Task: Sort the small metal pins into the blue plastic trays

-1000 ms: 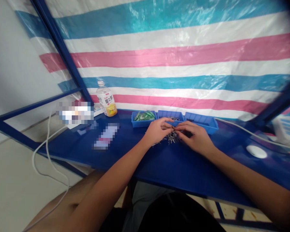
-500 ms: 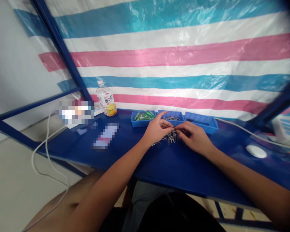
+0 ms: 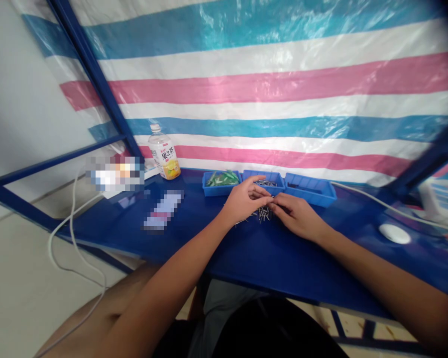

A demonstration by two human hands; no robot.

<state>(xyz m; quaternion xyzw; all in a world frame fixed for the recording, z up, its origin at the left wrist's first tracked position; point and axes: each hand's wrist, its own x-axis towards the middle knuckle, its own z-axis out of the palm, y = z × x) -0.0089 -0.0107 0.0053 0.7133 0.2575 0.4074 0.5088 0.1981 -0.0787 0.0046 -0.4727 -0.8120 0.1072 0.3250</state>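
Striped sheeting [image 3: 246, 89] hangs behind a blue table [image 3: 283, 263]. Blue trays [image 3: 220, 191] sit just beyond the left hand [image 3: 241, 201] and right hand [image 3: 302, 215], fingertips meeting, any pinched piece hidden. Metal pins [image 3: 264, 215] lie beneath. Apparently fine fingerwork, next calling for steady grip.

Free room over near tabletop [image 3: 269, 261]; bottle [image 3: 165, 158], blue bins [image 3: 271, 176] along the back

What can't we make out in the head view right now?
- Anything between the fingertips of the left hand and right hand: head view, too small, fingers in the way.
- Part of the metal pin pile: head view, behind the left hand.
- Near side of the middle blue bin: head view, left hand covers it.
- Bottle fine print: head view, too small.
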